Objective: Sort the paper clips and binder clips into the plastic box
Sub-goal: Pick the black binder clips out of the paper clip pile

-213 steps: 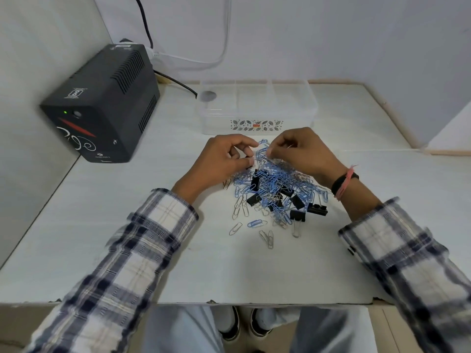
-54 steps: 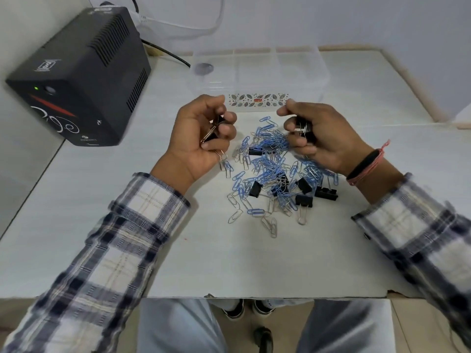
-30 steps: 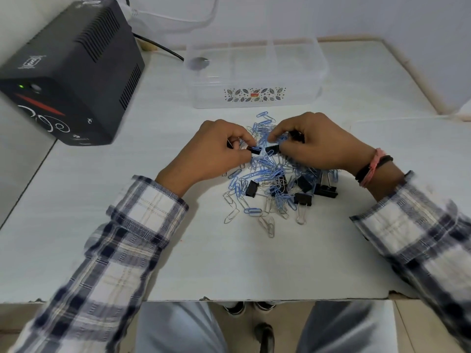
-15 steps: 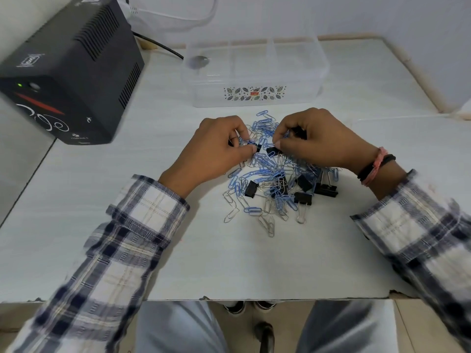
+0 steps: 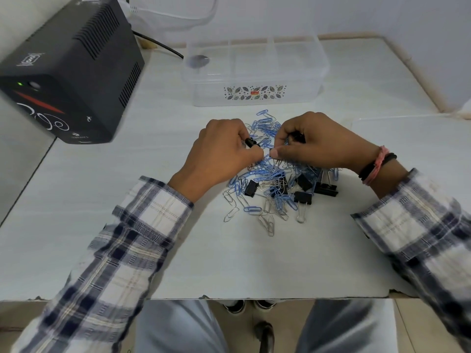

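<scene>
Clear plastic compartment box [image 5: 254,72] looks nearly empty. Mixed pile of blue paper clips [image 5: 267,171] unsorted on table. My left hand [image 5: 219,156] pinches black binder clip [image 5: 250,143]; right hand [image 5: 316,143] grips another.

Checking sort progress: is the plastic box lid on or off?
Off. The plastic box is open-topped, its divider walls exposed. One small dark round item lies in its left compartment; no clips visible inside.
</scene>
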Action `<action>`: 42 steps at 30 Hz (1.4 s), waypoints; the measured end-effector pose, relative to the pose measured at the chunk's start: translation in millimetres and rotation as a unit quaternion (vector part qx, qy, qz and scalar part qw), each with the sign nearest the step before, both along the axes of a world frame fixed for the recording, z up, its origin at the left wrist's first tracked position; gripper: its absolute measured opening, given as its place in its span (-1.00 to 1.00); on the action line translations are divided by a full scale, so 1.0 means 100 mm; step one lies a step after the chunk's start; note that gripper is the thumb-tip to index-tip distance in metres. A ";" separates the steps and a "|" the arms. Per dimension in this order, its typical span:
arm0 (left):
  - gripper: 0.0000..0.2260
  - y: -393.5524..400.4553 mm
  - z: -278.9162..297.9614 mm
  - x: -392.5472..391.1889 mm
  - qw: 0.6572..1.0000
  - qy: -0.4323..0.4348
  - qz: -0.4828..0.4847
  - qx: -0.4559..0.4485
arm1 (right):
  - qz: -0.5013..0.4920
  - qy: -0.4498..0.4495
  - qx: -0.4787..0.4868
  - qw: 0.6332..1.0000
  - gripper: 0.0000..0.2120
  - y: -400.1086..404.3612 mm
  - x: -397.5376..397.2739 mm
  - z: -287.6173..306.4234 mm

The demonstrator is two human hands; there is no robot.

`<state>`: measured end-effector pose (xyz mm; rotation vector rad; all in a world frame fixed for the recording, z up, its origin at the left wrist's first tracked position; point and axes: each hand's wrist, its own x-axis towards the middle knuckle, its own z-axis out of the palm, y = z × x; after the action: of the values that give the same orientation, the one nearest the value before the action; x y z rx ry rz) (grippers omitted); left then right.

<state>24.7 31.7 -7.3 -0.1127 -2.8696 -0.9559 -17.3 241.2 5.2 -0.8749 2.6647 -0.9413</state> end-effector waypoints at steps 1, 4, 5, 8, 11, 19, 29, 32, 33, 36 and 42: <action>-0.76 -0.01 0.01 -0.01 1.000 -0.003 0.001 0.016 | -0.001 0.004 -0.002 1.000 -0.86 0.00 0.00 0.00; -0.75 -0.05 0.04 -0.01 0.998 0.008 -0.016 0.061 | -0.009 0.022 -0.022 0.999 -0.89 0.01 -0.01 0.00; -0.75 -0.06 0.05 -0.01 0.997 0.016 -0.029 0.073 | -0.015 0.024 -0.036 0.999 -0.90 0.01 -0.01 0.00; -0.84 -0.08 0.08 0.00 0.992 0.043 -0.054 0.107 | -0.041 0.025 -0.080 0.996 -0.85 0.00 -0.01 0.00; -0.92 -0.07 0.08 0.01 0.989 0.057 -0.054 0.124 | -0.057 0.027 -0.109 0.992 -0.80 -0.01 -0.02 0.00; -0.75 -0.12 0.02 -0.03 0.995 0.018 -0.077 0.054 | -0.050 0.075 -0.025 0.996 -0.80 -0.01 -0.04 -0.07; -0.76 -0.05 0.02 -0.02 0.997 -0.019 -0.066 0.023 | -0.046 0.095 -0.002 0.994 -0.82 -0.06 -0.01 -0.08; -0.79 -0.04 0.08 0.00 0.992 -0.040 -0.050 0.112 | -0.055 0.084 -0.030 0.995 -0.81 -0.07 0.00 -0.07; -0.79 -0.04 0.10 0.00 0.988 -0.046 -0.041 0.145 | -0.056 0.079 -0.044 0.994 -0.79 -0.08 0.01 -0.07; -0.71 -0.06 0.16 0.01 0.958 -0.100 -0.031 0.268 | -0.041 0.081 -0.087 0.992 -0.76 -0.09 0.05 -0.04; -0.63 -0.11 0.16 -0.08 0.839 -0.186 -0.011 0.511 | -0.047 0.075 -0.181 0.980 -0.82 -0.11 0.06 -0.02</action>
<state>16.3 20.2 8.9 0.1555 -2.1802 -2.5607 -11.7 230.3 2.9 -0.9292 2.7247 -1.4720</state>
